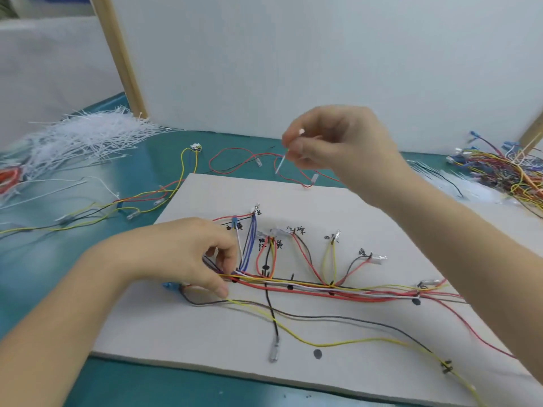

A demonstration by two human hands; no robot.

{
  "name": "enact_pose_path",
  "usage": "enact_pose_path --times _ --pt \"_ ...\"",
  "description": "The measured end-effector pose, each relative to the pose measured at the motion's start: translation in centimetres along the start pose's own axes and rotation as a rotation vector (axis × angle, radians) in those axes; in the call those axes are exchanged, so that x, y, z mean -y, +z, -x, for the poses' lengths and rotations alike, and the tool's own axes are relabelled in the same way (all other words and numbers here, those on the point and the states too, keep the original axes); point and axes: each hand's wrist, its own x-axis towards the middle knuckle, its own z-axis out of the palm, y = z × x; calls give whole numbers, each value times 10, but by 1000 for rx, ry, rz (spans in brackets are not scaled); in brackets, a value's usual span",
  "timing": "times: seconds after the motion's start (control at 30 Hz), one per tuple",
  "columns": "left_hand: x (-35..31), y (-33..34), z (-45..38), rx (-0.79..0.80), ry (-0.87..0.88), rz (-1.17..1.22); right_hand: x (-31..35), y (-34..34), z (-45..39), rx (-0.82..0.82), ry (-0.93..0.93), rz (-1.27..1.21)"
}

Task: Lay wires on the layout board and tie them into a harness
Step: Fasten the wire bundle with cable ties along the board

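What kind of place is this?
Probably a wire-harness workbench: coloured wires laid on a marked layout board, a heap of white cable ties, and a tangle of spare wires.

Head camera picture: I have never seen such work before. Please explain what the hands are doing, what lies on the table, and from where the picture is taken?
The picture comes from one camera worn on the person's head, looking forward and down. No machine is here, only two bare hands. A pale layout board lies on a green table. Coloured wires run along black lines drawn on it. The left hand pinches the wires together at the bundle's left end. The right hand, raised above the board, holds a thin white cable tie, probably to bind the bundle. At far left lies a pile of white ties; at far right a heap of spare wires.
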Motion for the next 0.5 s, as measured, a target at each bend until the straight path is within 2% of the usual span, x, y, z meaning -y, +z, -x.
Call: enact_pose_path --times 0.13,0.23,0.33,0.5 --pt "1 0 1 37 14 -21 -15 43 11 105 165 -136" --pt "4 9 -1 -63 7 -42 -33 59 17 135 251 -135" --pt "9 16 -3 -183 -18 -18 -46 66 17 102 263 -150" --pt "12 22 -3 -199 -101 9 -58 76 18 103 243 -123"
